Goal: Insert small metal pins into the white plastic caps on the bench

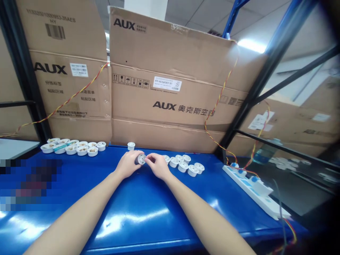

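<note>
Head view: the left hand (128, 164) is closed around a short dark cylinder (140, 159) with a white end, over the middle of the blue worktop (111, 216). The right hand (156, 165) is just beside it, its fingertips (148, 157) pinched narrowly at that white end.

To the right of the hands, a tight cluster of small white cups (183, 165) stands on the worktop. Farther left, a second group of white cups (71, 148) holds brownish contents. A single white cup (131, 146) stands near the back edge, between the two groups.

Cardboard boxes (170, 95) printed AUX stand behind the worktop, with a twisted red-and-yellow wire (218, 136) running across them. A white power strip (247, 185) lies at an angle near the right edge. A pixelated patch hides part of the worktop's left side.
</note>
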### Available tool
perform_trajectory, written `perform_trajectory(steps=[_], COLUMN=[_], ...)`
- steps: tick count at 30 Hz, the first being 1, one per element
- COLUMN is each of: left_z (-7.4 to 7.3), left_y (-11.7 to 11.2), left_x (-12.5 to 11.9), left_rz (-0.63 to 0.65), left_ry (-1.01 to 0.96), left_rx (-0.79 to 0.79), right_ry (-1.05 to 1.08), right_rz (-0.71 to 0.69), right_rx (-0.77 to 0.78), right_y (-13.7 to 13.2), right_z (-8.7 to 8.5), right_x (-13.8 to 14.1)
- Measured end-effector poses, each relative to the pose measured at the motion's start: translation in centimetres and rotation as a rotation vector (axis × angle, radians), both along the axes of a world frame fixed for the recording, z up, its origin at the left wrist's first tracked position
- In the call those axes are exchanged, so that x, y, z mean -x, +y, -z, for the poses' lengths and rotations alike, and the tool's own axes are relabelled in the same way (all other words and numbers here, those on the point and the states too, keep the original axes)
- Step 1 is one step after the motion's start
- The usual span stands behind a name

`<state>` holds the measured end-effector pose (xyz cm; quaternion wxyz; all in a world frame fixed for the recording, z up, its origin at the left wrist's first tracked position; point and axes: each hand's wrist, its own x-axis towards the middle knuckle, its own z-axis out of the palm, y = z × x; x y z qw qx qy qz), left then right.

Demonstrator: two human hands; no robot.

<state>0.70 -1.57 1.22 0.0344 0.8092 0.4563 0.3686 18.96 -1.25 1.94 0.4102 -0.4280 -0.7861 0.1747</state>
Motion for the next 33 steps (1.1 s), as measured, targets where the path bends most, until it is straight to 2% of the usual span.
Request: perform_trajectory(steps=[7, 18, 21, 26, 29, 31, 33], left_z=[-0.2, -0.1, -0.1, 0.1, 0.1, 0.0, -0.1], left_y=[-0.4, -0.5, -0.5, -0.5, -0.4, -0.4, -0.5], left_x=[-0.2, -0.2, -0.1, -0.1, -0.2, -0.2, -0.2], left_rz=[0.008, 0.038, 0.07, 0.177, 0.194, 0.188, 0.175], left_ry=[0.031, -0.002, -0.027, -0.087, -0.119, -0.128, -0.131], left_rx=[-0.072, -0.072, -0.081, -0.065, -0.045, -0.022, 0.003], right_ry=[0.079, 0.177, 0.249, 0.482, 0.544, 0.567, 0.479], right_rz=[-0.017, -0.05, -0.092, -0.187, -0.243, -0.239, -0.204], right_rx=[0.008, 0.045, 0.14, 0.484, 0.573, 0.548, 0.415], right_y=[-0.1, -0.2, 0.1, 0.8, 1.0, 0.8, 0.3], right_z=[0.0, -0.2, -0.1, 0.6, 0.7, 0.4, 0.1], right_x=[0.1, 0.3, 0.3, 0.2, 0.1, 0.1, 0.1])
